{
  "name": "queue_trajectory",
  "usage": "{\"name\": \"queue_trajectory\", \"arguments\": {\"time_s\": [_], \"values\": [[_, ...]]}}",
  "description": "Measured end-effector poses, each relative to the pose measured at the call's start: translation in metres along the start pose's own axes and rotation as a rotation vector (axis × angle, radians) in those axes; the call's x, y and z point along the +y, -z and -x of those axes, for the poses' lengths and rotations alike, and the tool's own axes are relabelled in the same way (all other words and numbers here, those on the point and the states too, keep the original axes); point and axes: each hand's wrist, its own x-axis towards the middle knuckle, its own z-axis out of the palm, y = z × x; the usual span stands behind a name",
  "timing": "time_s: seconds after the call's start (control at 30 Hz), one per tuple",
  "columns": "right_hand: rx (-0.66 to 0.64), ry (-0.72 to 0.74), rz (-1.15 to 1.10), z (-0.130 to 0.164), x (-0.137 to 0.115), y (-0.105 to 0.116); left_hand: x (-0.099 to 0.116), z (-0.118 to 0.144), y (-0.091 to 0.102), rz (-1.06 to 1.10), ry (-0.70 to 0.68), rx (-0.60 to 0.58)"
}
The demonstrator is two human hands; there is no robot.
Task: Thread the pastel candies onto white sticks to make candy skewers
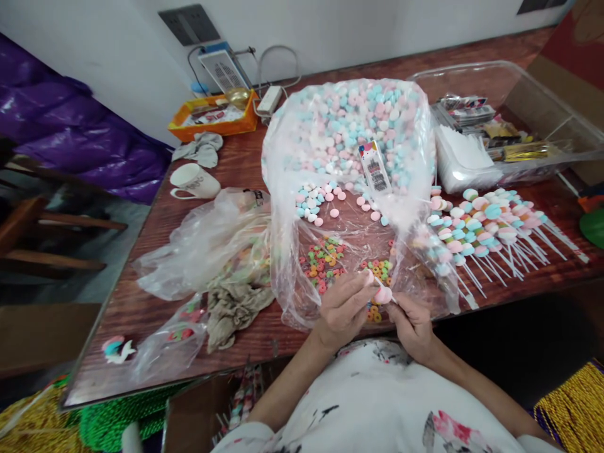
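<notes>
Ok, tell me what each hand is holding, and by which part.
Both hands, left hand and right hand, pinch one pink candy on a thin white stick; exact grip cannot be told.

White floral-print top, bare forearms

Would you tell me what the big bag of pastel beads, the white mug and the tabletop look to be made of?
The big bag looks like thin clear plastic film: see-through, creased, glinting. The white mug looks like glazed ceramic, smooth with a thick handle, lying on its side. The tabletop shows reddish-brown wood grain with a sheen; it may be varnished wood or laminate.
</notes>
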Motion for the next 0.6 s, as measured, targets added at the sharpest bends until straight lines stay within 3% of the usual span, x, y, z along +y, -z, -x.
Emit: {"name": "queue_trajectory", "arguments": {"time_s": [0.2, 0.4, 0.5, 0.6], "values": [[0.079, -0.028, 0.010, -0.001, 0.012, 0.003, 0.010, 0.003, -0.009, 0.118, 0.035, -0.069], [0.064, -0.077, -0.037, 0.000, 0.025, 0.000, 0.004, 0.002, -0.021, 0.213, 0.056, -0.130], [0.095, -0.075, -0.016, -0.002, 0.031, 0.008, -0.001, -0.004, -0.017, 0.265, 0.189, -0.148], [0.171, -0.102, -0.001, -0.006, 0.036, 0.021, -0.009, -0.012, -0.003, 0.262, 0.394, -0.035]]}}
